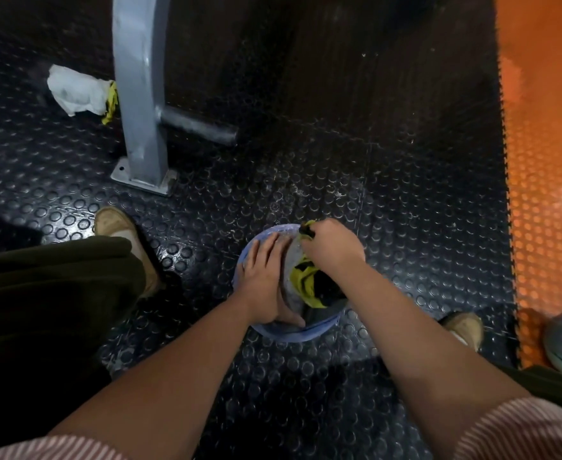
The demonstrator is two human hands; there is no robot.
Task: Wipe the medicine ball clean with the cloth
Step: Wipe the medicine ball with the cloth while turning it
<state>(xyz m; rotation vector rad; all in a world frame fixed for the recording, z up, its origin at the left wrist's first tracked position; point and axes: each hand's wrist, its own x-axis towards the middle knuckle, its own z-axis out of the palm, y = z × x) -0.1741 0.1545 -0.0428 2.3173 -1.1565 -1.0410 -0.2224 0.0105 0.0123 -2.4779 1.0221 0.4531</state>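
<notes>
The medicine ball (286,331) sat on the studded floor (339,167), directly under both hands. The left hand (266,277) lay flat, open-palmed, on its left flank. The right hand (331,247) gripped the bunched cloth (306,282) against the far-right crown, so the wiping stroke probably had to run toward the person.
</notes>
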